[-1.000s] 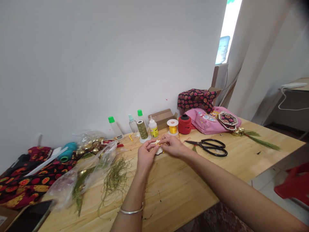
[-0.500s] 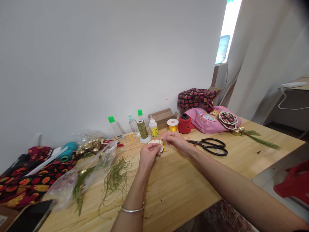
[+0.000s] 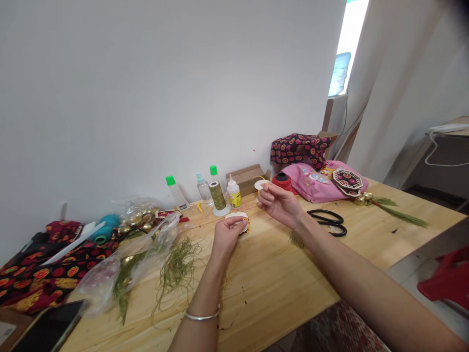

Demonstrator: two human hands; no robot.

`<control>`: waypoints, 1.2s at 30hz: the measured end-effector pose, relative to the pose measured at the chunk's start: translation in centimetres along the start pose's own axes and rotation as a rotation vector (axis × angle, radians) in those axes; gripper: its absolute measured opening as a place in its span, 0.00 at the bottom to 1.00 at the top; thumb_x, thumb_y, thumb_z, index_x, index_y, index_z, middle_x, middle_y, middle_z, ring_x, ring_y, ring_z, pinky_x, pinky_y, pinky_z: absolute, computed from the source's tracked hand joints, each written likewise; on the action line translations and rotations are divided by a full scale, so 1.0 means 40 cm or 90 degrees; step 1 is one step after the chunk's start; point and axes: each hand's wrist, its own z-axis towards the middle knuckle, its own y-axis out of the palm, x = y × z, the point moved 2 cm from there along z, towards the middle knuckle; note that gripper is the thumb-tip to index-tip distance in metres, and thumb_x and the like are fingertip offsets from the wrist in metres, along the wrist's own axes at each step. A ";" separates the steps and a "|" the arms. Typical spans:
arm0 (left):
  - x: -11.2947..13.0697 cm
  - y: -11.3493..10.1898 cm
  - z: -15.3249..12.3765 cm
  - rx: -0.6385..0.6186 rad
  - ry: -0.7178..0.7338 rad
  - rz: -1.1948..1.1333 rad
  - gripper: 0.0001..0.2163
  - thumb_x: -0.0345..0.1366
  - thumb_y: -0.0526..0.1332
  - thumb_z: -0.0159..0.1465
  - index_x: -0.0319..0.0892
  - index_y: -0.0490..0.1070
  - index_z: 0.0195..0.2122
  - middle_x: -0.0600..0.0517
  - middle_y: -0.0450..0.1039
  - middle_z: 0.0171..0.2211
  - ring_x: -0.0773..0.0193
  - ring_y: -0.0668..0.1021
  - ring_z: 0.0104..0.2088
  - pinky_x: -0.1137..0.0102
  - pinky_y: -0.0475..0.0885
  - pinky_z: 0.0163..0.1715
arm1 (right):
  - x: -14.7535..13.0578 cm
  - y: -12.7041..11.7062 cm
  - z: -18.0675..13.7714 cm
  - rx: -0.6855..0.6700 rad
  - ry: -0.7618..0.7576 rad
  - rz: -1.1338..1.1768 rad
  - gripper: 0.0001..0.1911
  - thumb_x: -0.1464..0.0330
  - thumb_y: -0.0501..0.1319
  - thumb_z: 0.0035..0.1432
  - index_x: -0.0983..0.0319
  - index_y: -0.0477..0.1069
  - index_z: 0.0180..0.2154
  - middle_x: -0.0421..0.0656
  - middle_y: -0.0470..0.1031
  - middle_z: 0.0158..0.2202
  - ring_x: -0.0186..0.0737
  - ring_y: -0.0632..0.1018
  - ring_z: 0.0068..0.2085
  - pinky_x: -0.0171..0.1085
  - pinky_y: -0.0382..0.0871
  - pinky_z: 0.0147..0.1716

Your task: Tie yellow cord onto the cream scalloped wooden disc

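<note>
My left hand (image 3: 227, 237) is closed on a small white scallop-edged ornament (image 3: 237, 215), held low over the wooden table. Yellow cord hangs at the ornament's right edge. My right hand (image 3: 281, 204) is raised to the right of it, finger and thumb pinched on a yellow cord (image 3: 261, 177) whose end curves up above the fingers. Behind that hand, a white-flanged spool (image 3: 261, 185) of yellow cord is partly hidden. Black-handled scissors (image 3: 331, 221) lie beside my right forearm, their blades covered. A green tassel (image 3: 296, 239) shows under my right wrist.
A glue bottle (image 3: 233, 193), an olive thread cone (image 3: 217, 196) and a red thread spool (image 3: 283, 182) stand near the wall. Loose green threads (image 3: 178, 266) and a plastic bag (image 3: 110, 274) lie left. A pink pouch (image 3: 306, 183) sits right, a phone (image 3: 51, 325) front left.
My right hand has lifted and moved right, away from the ornament, with the yellow cord pinched in it. The left hand stays in place on the ornament.
</note>
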 end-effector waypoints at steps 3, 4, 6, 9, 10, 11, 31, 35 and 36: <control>-0.009 -0.003 0.003 -0.002 0.018 0.032 0.12 0.37 0.65 0.41 0.35 0.74 0.26 0.48 0.75 0.23 0.66 0.74 0.22 0.73 0.67 0.25 | 0.001 -0.003 0.002 -0.025 0.002 -0.032 0.05 0.66 0.51 0.50 0.60 0.59 0.25 0.34 0.45 0.18 0.29 0.53 0.18 0.29 0.53 0.19; -0.012 -0.005 0.004 0.001 0.027 0.055 0.12 0.37 0.64 0.41 0.35 0.74 0.26 0.48 0.75 0.24 0.66 0.74 0.23 0.72 0.67 0.25 | 0.005 -0.003 0.004 -0.033 0.007 -0.059 0.06 0.66 0.51 0.50 0.60 0.59 0.25 0.34 0.45 0.18 0.28 0.52 0.18 0.29 0.49 0.17; -0.014 -0.010 0.005 0.013 0.045 0.107 0.12 0.38 0.64 0.42 0.36 0.74 0.26 0.47 0.75 0.24 0.64 0.74 0.23 0.71 0.67 0.26 | 0.019 -0.005 0.008 -0.037 0.023 -0.151 0.07 0.64 0.51 0.50 0.61 0.59 0.25 0.33 0.45 0.17 0.27 0.49 0.17 0.29 0.44 0.15; -0.015 -0.016 0.008 0.017 0.076 0.165 0.12 0.39 0.63 0.43 0.36 0.74 0.26 0.46 0.75 0.25 0.62 0.75 0.25 0.70 0.67 0.28 | 0.047 -0.011 0.013 -0.008 -0.010 -0.414 0.08 0.64 0.53 0.49 0.62 0.60 0.24 0.33 0.51 0.17 0.27 0.53 0.18 0.29 0.47 0.17; -0.015 -0.018 0.009 0.016 0.085 0.174 0.11 0.39 0.63 0.43 0.36 0.74 0.25 0.46 0.75 0.26 0.62 0.75 0.26 0.70 0.67 0.28 | 0.055 -0.012 0.012 -0.002 -0.038 -0.518 0.08 0.65 0.53 0.49 0.62 0.60 0.24 0.34 0.55 0.18 0.28 0.56 0.19 0.29 0.49 0.19; -0.015 -0.018 0.009 0.013 0.091 0.178 0.11 0.38 0.63 0.43 0.37 0.75 0.25 0.47 0.75 0.25 0.62 0.75 0.26 0.70 0.67 0.29 | 0.063 -0.013 0.011 -0.007 -0.062 -0.614 0.07 0.66 0.52 0.50 0.63 0.61 0.24 0.35 0.58 0.19 0.29 0.59 0.21 0.30 0.50 0.20; 0.000 0.008 -0.002 -0.081 0.076 0.039 0.15 0.38 0.62 0.46 0.38 0.72 0.35 0.48 0.76 0.28 0.63 0.75 0.29 0.72 0.68 0.30 | 0.056 0.014 0.012 -0.003 -0.022 -0.376 0.07 0.69 0.56 0.45 0.63 0.57 0.27 0.33 0.57 0.21 0.27 0.62 0.23 0.29 0.55 0.23; 0.001 0.010 0.005 -0.095 0.081 0.023 0.15 0.39 0.62 0.45 0.37 0.73 0.33 0.47 0.75 0.32 0.61 0.74 0.33 0.69 0.67 0.35 | 0.061 0.017 0.013 -0.016 -0.015 -0.314 0.10 0.72 0.58 0.40 0.62 0.57 0.28 0.33 0.58 0.23 0.26 0.62 0.23 0.28 0.55 0.22; 0.001 0.011 0.004 -0.098 0.080 0.017 0.15 0.39 0.62 0.46 0.37 0.73 0.34 0.47 0.75 0.31 0.61 0.74 0.32 0.69 0.67 0.35 | 0.063 0.016 0.014 -0.014 -0.022 -0.313 0.10 0.72 0.58 0.40 0.62 0.58 0.28 0.34 0.59 0.23 0.26 0.62 0.23 0.28 0.55 0.22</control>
